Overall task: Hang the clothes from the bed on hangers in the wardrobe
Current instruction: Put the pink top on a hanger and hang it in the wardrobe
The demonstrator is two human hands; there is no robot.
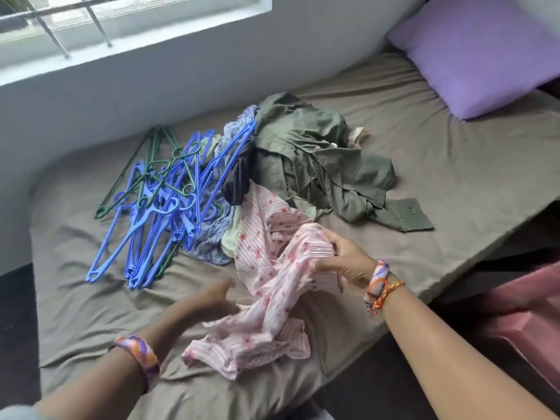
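The right hand (342,259) has its fingers (328,237) curled into a bunch of the pink striped, flower-printed cotton garment (266,286), thumb and fingers clamped on the gathered cloth and lifting that end slightly off the bed with the taupe fitted sheet (439,177). From those fingers the garment trails down and toward the left hand (209,301), which is blurred; its fingers look apart and fairly straight, reaching toward the cloth at its near edge, though I cannot tell for sure whether they touch it. Both wrists wear patterned fabric bands, the right one also an orange cord.

Beyond the right fingers, further up the bed, lies a crumpled olive-green shirt (321,159), one cuff spread flat toward the bed's edge. Just past the left fingers sits a heap of blue and dark green plastic hangers (157,207), partly lying over a blue-grey patterned garment (209,241); a dark navy piece (238,183) is tucked between that and the olive shirt. Far off from both hands, at the head of the bed, rests a lilac pillow (478,53). A barred window (91,22) runs along the wall behind the hangers
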